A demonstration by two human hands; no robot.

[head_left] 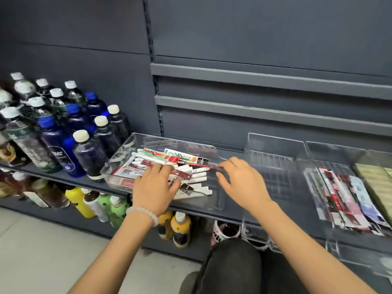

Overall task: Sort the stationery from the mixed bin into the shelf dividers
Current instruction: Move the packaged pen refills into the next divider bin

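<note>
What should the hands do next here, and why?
Probably lift the red pen pack clear of the bin and carry it right to the empty divider. The right hand pinches its end, the left hand rests on the pile, and similar packs already lie further right.

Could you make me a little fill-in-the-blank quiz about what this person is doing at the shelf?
1. The loose pens lie in a clear plastic ____ on the shelf.
2. The beaded bracelet is on the person's ____ wrist.
3. The right hand pinches one end of a long, thin ____ packet.
4. Left of the pens stand bottles with white and ____ caps.

Missing words: bin; left; red; blue
</note>
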